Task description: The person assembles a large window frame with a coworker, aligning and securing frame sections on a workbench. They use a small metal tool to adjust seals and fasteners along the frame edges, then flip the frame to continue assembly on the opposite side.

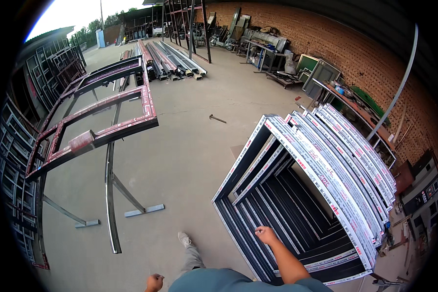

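My right hand [266, 235] hangs loosely curled in front of a stack of window frames [321, 170], with nothing visible in it. Whether it touches the frames I cannot tell. These frames stand on edge, one behind another, dark inside and wrapped in white printed film on their outer faces. Low at the bottom edge, my left hand [154, 282] is curled closed beside my body, and no object shows in it. One of my shoes [184, 239] is on the concrete floor ahead of me.
At left, a large frame with red film [117, 127] lies across metal trestles [111, 194]. A hammer [217, 118] lies on the floor. Long metal profiles [165, 61] are piled farther off. Workbenches [355, 104] line the brick wall; a machine with a control panel [427, 192] is at far right.
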The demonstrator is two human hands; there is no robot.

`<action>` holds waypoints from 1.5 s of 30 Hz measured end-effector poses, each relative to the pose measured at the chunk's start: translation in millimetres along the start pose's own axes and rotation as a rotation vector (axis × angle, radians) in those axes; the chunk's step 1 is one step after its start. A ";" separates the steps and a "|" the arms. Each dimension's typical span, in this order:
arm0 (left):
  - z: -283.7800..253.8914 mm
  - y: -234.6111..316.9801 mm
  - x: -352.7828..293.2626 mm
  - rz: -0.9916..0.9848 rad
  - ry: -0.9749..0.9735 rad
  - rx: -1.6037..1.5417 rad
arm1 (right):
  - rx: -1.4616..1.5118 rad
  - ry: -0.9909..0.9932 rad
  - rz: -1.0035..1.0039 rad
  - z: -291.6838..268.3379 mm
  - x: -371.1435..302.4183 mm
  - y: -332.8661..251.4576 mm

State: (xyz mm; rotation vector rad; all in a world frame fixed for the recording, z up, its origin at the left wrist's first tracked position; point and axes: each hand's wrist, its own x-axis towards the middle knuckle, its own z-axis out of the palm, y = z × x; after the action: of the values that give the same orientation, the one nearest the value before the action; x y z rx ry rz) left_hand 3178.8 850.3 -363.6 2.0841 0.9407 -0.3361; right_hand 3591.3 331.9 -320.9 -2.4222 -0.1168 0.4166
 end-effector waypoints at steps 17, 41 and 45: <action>-220.4 395.6 451.5 0.375 -0.038 -0.229 | 0.242 -0.522 0.427 116.8 217.0 -116.6; -172.7 804.1 891.1 0.446 -0.350 -0.498 | 0.134 -0.307 0.126 -77.8 881.5 -272.1; -151.1 880.4 1011.1 0.655 -0.453 -0.376 | 0.169 -0.246 0.272 -70.2 888.6 -186.0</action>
State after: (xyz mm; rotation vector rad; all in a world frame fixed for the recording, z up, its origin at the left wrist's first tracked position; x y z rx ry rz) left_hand 4497.0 1129.2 -294.0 1.7391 0.0252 -0.2412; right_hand 4458.4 601.7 -388.6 -2.2177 0.1377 0.8140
